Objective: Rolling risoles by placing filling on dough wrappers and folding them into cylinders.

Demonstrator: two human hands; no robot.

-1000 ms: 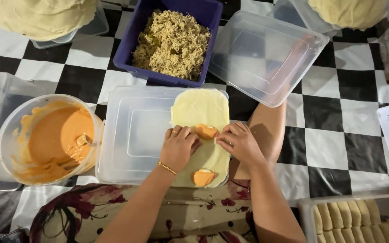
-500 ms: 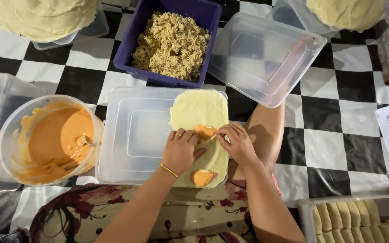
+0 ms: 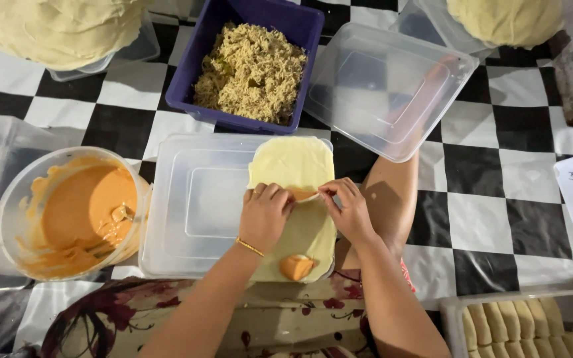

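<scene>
Both hands rest on a pale yellow wrapper (image 3: 294,166) that lies on the right part of an upturned clear plastic lid (image 3: 193,205). The left hand (image 3: 264,213) lies palm down with its fingers bent over the wrapper's folded edge, pressing it over an orange filling (image 3: 302,194) that peeks out between the two hands. The right hand (image 3: 348,211) pinches the same fold from the other side, thumb and fingertips closed on the wrapper. A gold bracelet (image 3: 250,246) circles the left wrist. Near the wrapper's lower end, just below the hands, sits a dab of orange paste (image 3: 297,266).

Left of the lid stands a round tub of orange sauce (image 3: 74,212), smeared up its walls. Above the lid is a blue tub (image 3: 300,26) filled with noodles (image 3: 250,73). Up and to the right of the lid lies a second clear container (image 3: 392,89), tilted. Two heaps of pale wrappers show at the top corners, well away from the lid. Down to the right of the lid a tray (image 3: 452,311) holds rows of finished rolls (image 3: 525,328). All of it stands on a black and white chequered cloth (image 3: 499,199).
</scene>
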